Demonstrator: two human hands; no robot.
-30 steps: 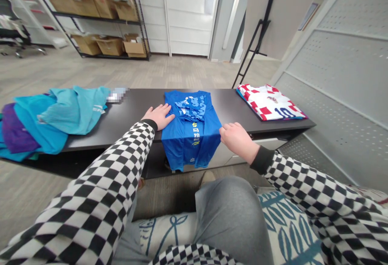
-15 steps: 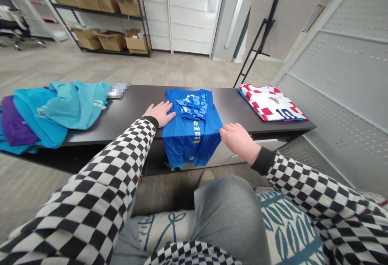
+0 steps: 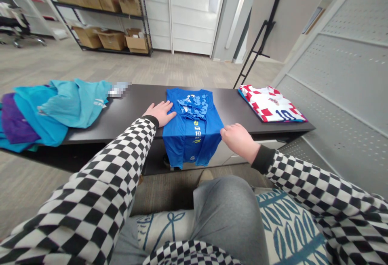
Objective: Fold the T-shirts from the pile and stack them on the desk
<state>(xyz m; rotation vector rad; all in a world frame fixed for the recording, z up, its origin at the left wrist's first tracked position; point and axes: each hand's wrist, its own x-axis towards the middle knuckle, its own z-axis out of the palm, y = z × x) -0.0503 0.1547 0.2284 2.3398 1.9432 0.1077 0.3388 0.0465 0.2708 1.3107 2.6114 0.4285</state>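
Observation:
A blue shirt [image 3: 191,127] with its sides folded inward lies on the dark table [image 3: 142,95], its lower part hanging over the front edge. A lighter blue patterned piece is folded across its upper part. My left hand [image 3: 160,113] rests flat on the shirt's left edge, fingers spread. With closed fingers, my right hand [image 3: 238,138] pinches the shirt's right edge near the table's front. Under my hands the cloth lies fairly smooth.
Folded shirts topped by a red-and-white checked one [image 3: 273,105] lie at the right end. Loose turquoise and purple garments [image 3: 75,103] are heaped at the left. Behind stand a shelf with cardboard boxes [image 3: 110,39] and a black metal stand [image 3: 261,42].
My right hand has barely shifted to the right, with the shirt's edge still in it. My left hand stays in place.

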